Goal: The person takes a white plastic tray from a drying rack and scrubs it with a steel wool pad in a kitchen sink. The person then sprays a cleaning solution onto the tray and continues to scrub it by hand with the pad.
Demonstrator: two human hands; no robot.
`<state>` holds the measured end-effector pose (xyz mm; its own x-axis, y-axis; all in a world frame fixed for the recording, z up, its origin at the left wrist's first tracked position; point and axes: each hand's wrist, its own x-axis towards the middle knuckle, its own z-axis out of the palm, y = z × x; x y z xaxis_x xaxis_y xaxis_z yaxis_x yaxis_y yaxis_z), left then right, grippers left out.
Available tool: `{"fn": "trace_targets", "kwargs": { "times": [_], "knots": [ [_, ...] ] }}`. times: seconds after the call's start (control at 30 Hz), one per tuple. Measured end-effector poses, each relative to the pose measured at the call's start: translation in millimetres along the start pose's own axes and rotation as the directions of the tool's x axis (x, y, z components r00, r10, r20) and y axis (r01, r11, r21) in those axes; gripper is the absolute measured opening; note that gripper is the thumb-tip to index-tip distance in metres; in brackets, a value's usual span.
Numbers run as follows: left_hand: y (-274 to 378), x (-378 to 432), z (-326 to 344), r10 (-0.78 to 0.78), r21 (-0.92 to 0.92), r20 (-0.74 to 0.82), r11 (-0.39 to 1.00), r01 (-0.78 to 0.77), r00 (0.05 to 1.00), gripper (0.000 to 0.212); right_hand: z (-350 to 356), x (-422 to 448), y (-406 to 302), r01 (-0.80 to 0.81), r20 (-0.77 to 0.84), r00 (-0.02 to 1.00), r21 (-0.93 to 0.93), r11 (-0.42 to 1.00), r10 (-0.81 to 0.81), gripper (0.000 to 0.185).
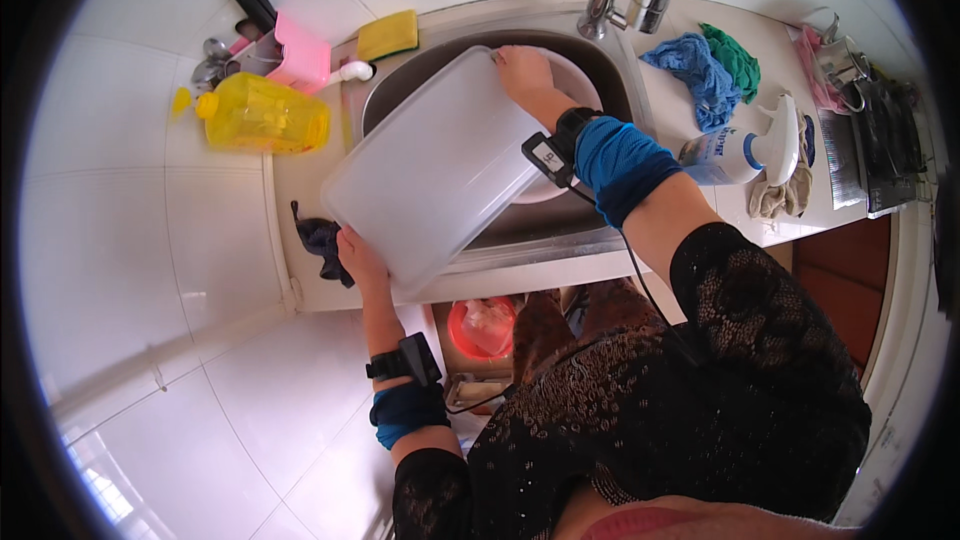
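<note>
A translucent white rectangular plastic container or lid point(431, 165) is held slanted over the stainless steel sink point(517, 236). My left hand point(364, 259) grips its near left corner, beside a crumpled dark cloth point(321, 244) on the counter. On the far right end, my right hand point(525, 73) has hold of the upper corner. Part of a pale round basin point(581, 79) shows in the sink behind the plastic piece, which hides most of it. The fingers beneath the plastic are out of sight.
A chrome faucet point(596, 15) rises behind the sink. At left stand a yellow detergent bottle point(266, 114), a pink utensil holder point(300, 56) and a sponge point(388, 34). Blue cloth point(697, 79), green cloth point(731, 60) and a spray bottle point(724, 156) lie right. Below is a red bin point(459, 330).
</note>
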<state>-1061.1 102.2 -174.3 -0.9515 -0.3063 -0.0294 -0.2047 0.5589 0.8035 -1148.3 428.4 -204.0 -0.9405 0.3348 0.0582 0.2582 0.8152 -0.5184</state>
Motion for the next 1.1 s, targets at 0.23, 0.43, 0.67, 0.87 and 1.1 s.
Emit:
{"fn": "trace_targets", "kwargs": {
  "times": [0.23,0.43,0.67,0.87,1.1],
  "knots": [
    [1.4,-7.0,3.1,0.01,-0.046,-0.116,0.999,-0.015,0.993,0.035,-8.2,-46.9,49.4,0.056,0.054,0.997,0.058,0.997,-0.06,0.025],
    [10.6,-7.2,4.5,-0.001,-0.008,-0.162,1.0,0.0,0.987,0.036,-16.1,-33.0,36.7,-0.24,-0.027,0.969,0.139,0.961,0.246,0.018],
    [-6.8,0.0,19.9,-0.046,-0.004,-0.118,0.999,0.046,0.992,0.035,18.6,-42.2,-0.4,0.446,-0.133,0.894,0.336,0.83,-0.427,0.024],
    [-11.1,4.3,14.1,-0.148,-0.337,-0.003,0.931,0.138,0.989,0.033,18.3,-150.0,-75.3,0.805,-0.077,0.562,0.282,0.522,-0.824,0.037],
    [-20.2,11.9,16.0,-0.211,-0.693,0.438,0.54,0.477,0.874,0.019,14.5,-178.4,-124.1,0.872,0.035,0.31,0.388,0.299,-0.95,0.037]
  ]
}}
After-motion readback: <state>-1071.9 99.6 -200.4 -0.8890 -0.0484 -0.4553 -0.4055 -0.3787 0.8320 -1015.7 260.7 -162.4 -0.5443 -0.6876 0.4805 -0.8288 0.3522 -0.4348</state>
